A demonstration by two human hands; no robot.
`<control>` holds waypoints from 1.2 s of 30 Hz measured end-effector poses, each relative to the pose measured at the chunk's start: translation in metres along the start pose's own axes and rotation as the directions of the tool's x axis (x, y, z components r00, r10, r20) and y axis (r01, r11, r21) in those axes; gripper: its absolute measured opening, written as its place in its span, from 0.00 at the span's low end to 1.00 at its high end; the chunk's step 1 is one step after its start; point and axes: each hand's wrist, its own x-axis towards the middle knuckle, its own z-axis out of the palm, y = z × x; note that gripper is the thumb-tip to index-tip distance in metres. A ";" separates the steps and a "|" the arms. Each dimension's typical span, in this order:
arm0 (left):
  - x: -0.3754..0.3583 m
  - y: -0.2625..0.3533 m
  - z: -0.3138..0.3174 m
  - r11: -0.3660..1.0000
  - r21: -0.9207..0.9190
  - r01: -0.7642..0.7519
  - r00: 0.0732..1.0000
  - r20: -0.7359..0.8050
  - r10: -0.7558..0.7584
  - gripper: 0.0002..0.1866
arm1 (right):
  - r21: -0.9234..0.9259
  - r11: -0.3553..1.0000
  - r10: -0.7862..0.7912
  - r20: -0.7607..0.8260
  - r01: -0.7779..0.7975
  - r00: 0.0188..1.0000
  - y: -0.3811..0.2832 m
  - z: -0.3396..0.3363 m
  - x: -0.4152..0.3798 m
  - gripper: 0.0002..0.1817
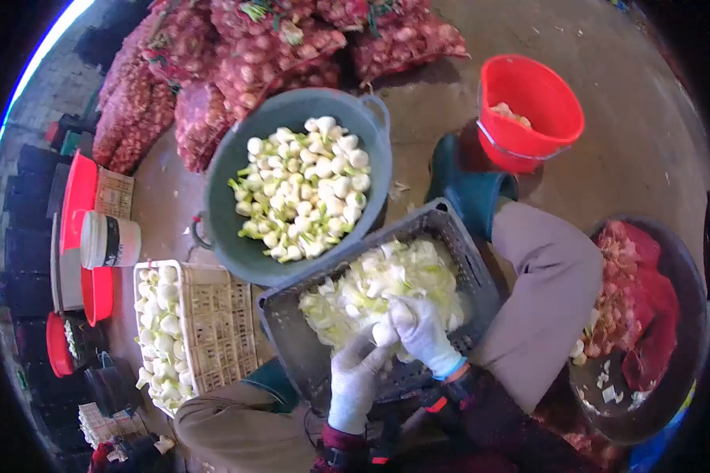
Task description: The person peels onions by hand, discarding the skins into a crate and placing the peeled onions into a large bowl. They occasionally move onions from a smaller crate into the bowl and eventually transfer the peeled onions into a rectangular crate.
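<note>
Both hands wear pale gloves and meet over a black crate (272,311) heaped with white and pale green peelings (355,292). A white peeled bulb (385,333) sits between them. My left hand (356,378) has its fingers closed against the bulb's left side. From the right, my right hand (420,335) grips the bulb, its fingers curled over it. Beyond the crate, a large grey-green tub (229,177) holds many white bulbs with green stems (304,189).
Red mesh sacks of bulbs (260,55) lie at the back. A red bucket (540,87) stands at the upper right, a dark basin (686,339) with unpeeled bulbs at the right. A cream crate (217,335) and a white bucket (110,240) are at the left.
</note>
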 end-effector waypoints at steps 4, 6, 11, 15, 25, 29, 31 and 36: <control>0.000 -0.005 -0.009 0.954 -0.301 -0.007 0.984 0.167 0.060 0.25 | 0.351 0.910 0.253 -0.052 -0.219 0.966 0.006 0.002 0.002 0.16; -0.004 0.002 -0.005 0.945 -0.326 -0.010 0.990 0.131 0.055 0.25 | 0.535 0.748 0.453 0.023 -0.393 0.891 0.006 -0.006 0.007 0.09; -0.007 0.007 -0.006 0.917 -0.399 -0.008 0.995 0.085 0.046 0.28 | 0.419 0.888 0.222 -0.031 -0.189 0.974 0.007 -0.001 -0.005 0.09; 0.021 0.039 0.008 0.891 -0.453 0.010 0.923 0.348 0.167 0.26 | 0.537 0.760 0.485 -0.092 -0.367 0.870 0.018 -0.004 -0.005 0.07; 0.169 0.138 0.186 0.929 -0.055 -0.367 0.758 0.561 0.332 0.33 | -0.419 0.870 -0.284 0.006 0.260 0.959 0.056 0.012 -0.018 0.06; 0.211 0.132 0.058 0.862 0.383 -0.333 0.918 0.339 0.204 0.20 | -0.472 0.834 0.436 0.249 -0.285 0.865 -0.009 -0.015 0.006 0.15; 0.242 0.132 -0.029 0.827 0.525 -0.202 0.978 0.072 0.193 0.17 | -0.470 0.862 0.256 0.075 -0.192 0.964 -0.009 -0.010 0.009 0.09; 0.320 0.146 -0.191 0.686 0.727 -0.031 0.945 -0.202 0.257 0.15 | -0.434 0.852 0.408 0.202 -0.292 0.890 -0.010 -0.006 0.025 0.15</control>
